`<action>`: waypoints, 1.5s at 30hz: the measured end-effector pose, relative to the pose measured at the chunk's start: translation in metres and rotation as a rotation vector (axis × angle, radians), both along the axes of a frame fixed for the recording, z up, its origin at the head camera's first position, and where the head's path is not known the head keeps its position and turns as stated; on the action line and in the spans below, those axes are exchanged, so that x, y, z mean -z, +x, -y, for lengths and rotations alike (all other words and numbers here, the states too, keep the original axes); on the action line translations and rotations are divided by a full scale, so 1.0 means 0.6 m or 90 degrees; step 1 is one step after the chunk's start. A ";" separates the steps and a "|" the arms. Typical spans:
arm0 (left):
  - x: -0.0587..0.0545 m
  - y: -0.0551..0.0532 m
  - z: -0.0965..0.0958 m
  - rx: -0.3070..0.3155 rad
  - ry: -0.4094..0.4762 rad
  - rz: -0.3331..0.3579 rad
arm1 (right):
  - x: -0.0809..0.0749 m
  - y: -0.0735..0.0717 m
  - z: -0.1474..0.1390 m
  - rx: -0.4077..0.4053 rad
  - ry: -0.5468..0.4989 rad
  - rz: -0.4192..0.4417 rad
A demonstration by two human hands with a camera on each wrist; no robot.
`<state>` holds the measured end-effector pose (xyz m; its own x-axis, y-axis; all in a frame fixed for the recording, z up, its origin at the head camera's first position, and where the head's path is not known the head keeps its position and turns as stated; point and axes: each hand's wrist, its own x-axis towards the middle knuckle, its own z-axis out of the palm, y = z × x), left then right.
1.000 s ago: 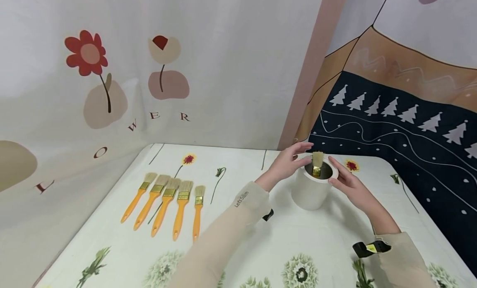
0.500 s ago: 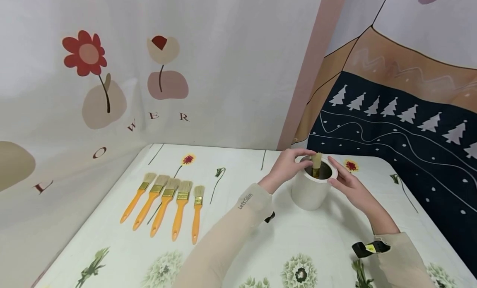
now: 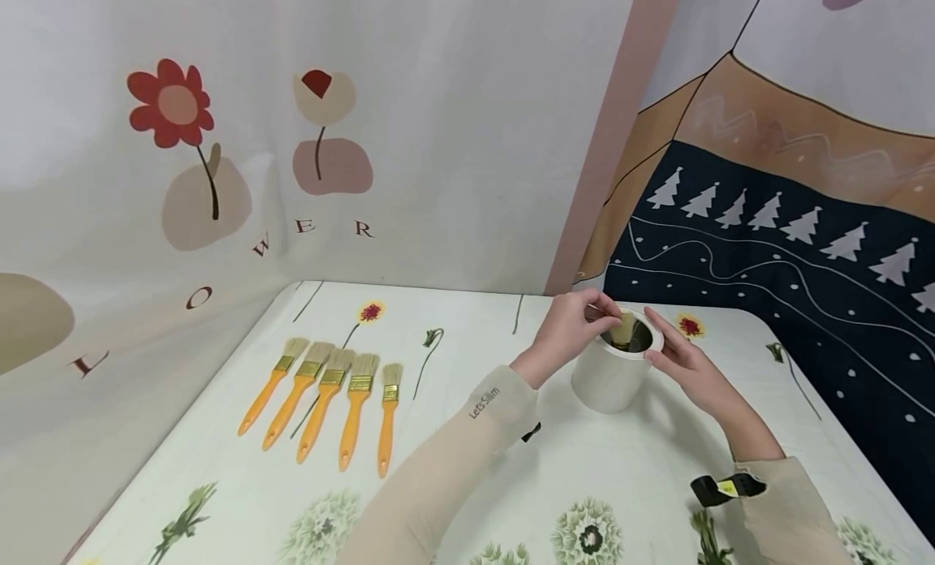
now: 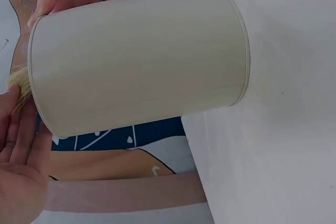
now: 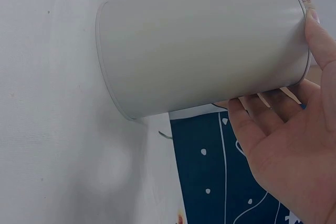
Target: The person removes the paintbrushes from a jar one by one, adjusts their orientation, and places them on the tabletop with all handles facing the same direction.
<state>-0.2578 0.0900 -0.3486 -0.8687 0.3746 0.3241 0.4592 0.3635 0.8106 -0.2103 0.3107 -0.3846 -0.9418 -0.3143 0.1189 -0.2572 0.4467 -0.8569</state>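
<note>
A white canister [image 3: 606,380] stands upright at the table's right, its dark mouth facing up. From the mouth pokes the pale bristle end of a paintbrush [image 3: 624,331], whose handle is hidden inside. My left hand [image 3: 561,331] pinches the bristles just above the rim; the left wrist view shows the bristle tips [image 4: 22,85] by its fingertips. Opposite, my right hand [image 3: 685,360] holds the canister, thumb at the rim and fingers along the side in the right wrist view, where the canister wall [image 5: 199,51] looks smooth and plain.
Several paintbrushes [image 3: 314,407] with orange handles lie in a row on the left of the table, bristles pointing away. The flower-printed tablecloth [image 3: 467,467] covers the table. Printed curtains [image 3: 453,143] hang right behind its far edge.
My left hand has come over the canister's mouth and closed its fingers on the bristles. The paintbrush sits lower in the mouth. My right hand has stayed at the rim.
</note>
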 end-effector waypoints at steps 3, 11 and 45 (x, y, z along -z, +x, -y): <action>-0.001 0.002 0.001 -0.001 0.007 -0.008 | 0.001 0.000 0.000 -0.001 -0.002 0.003; -0.029 0.010 0.011 0.002 0.063 -0.059 | -0.001 -0.001 0.000 0.000 0.000 0.006; -0.108 0.050 0.246 -0.029 0.218 -0.044 | 0.002 -0.002 0.000 -0.002 -0.016 -0.021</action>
<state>-0.2277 -0.0573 -0.2839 -0.8534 0.1960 0.4830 0.5070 0.0970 0.8565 -0.2118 0.3107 -0.3855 -0.9365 -0.3135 0.1572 -0.2862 0.4240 -0.8593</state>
